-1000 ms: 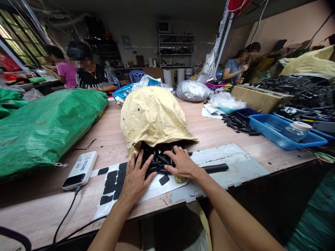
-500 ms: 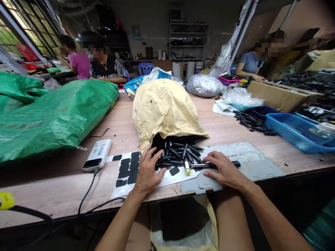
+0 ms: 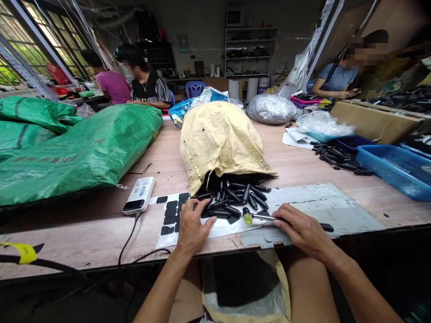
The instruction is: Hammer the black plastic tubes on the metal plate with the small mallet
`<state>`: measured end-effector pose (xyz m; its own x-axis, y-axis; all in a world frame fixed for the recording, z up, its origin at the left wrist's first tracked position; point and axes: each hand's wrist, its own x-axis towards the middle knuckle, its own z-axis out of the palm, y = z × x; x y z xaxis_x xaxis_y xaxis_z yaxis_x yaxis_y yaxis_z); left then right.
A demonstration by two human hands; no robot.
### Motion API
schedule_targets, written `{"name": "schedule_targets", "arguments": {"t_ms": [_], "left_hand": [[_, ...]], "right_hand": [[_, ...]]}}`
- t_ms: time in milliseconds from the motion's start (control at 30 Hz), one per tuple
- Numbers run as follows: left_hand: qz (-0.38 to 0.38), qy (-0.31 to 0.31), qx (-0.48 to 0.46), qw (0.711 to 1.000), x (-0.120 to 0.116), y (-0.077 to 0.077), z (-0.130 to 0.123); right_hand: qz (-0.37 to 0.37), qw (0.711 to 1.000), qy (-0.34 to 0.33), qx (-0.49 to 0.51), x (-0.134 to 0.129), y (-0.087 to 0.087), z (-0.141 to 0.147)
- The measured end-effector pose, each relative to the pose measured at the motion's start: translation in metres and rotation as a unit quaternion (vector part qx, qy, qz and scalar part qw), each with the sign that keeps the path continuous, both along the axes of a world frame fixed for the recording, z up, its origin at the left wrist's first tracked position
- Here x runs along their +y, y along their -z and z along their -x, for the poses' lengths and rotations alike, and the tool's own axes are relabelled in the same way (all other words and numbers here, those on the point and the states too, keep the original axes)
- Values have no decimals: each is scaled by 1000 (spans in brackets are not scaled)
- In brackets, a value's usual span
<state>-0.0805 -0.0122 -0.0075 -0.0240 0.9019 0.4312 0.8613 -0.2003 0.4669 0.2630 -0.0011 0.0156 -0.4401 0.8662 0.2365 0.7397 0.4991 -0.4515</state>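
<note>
The right hand (image 3: 301, 226) grasps the shaft of a small mallet (image 3: 248, 218), whose yellow-green head points left beside the loose black tubes (image 3: 232, 195). The left hand (image 3: 193, 228) is loosely open at the pile's near left edge (whether its fingertips touch a tube, I can't tell). The yellow sack (image 3: 222, 139) lies mouth-forward on the surface (image 3: 168, 157), presumably to keep its tubes within reach. Red lettering on the green sack (image 3: 101, 148) and blue print on the white device (image 3: 139, 194) are unreadable.
</note>
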Motion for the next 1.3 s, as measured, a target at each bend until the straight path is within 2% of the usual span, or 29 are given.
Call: {"name": "schedule_targets", "arguments": {"t_ms": [100,267,500,700,867,1300], "left_hand": [[1,20,29,999,1,-3,-6],[9,48,51,997,8,-5,-16],[54,27,29,998,18,-11,-18],[62,30,-6,998,20,-14,-17],[49,61,-25,997,26,-12,-20],[84,64,5,994,42,-14,-16]], "right_hand": [[12,995,69,66,-14,5,0],[52,970,141,193,-35,8,9],[142,930,227,253,-53,20,22],[169,919,235,269,-52,25,23],[187,909,240,285,-53,32,21],[150,917,259,264,-52,37,18]]}}
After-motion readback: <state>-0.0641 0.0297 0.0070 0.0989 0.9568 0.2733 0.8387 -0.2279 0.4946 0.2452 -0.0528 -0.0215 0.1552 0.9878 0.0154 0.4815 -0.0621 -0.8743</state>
